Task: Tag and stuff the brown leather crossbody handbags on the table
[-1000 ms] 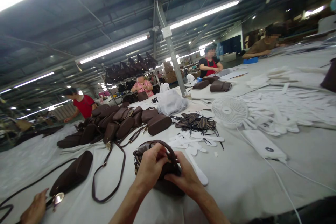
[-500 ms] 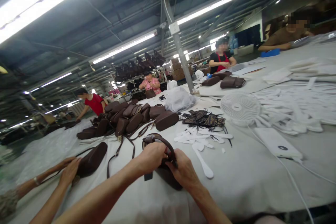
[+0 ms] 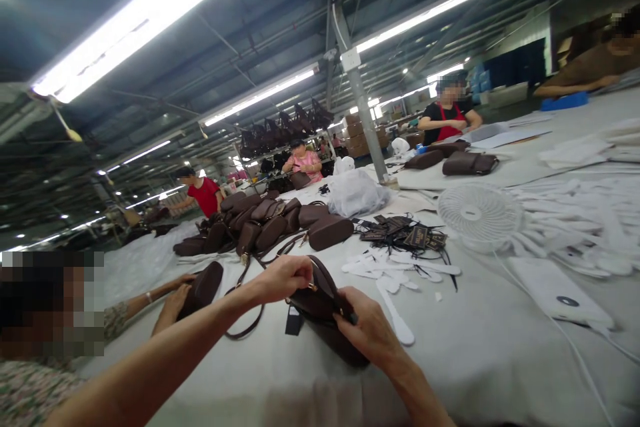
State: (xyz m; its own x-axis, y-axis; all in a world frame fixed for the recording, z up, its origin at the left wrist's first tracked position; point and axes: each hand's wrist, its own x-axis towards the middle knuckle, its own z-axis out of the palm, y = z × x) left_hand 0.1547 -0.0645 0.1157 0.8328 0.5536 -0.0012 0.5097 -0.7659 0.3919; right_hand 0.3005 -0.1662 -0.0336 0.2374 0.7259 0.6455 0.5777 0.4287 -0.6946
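Note:
A dark brown handbag (image 3: 343,343) with a curved handle (image 3: 326,278) lies tilted on the covered table in front of me. My left hand (image 3: 286,278) is closed at the bag's top edge, its fingers pinching what looks like a zipper pull, with a bit of gold-coloured metal showing at the fingertips. Gripping the bag's right side is my right hand (image 3: 367,323), thumb on the near face and the other fingers partly hidden. A black hang tag (image 3: 293,320) dangles by the bag's left side, and a brown strap (image 3: 245,332) loops out on the table.
Brown handbags (image 3: 260,220) are heaped beyond my hands. Black tags (image 3: 400,233) and white strips (image 3: 395,270) lie to the right, near a white fan (image 3: 477,213) and a corded power bank (image 3: 560,297). At left, a co-worker's hands (image 3: 175,303) hold another bag.
My left hand has come up out of the bag's opening to its top edge, and the opening looks closed. My right hand has shifted along the bag's side. The view has turned left.

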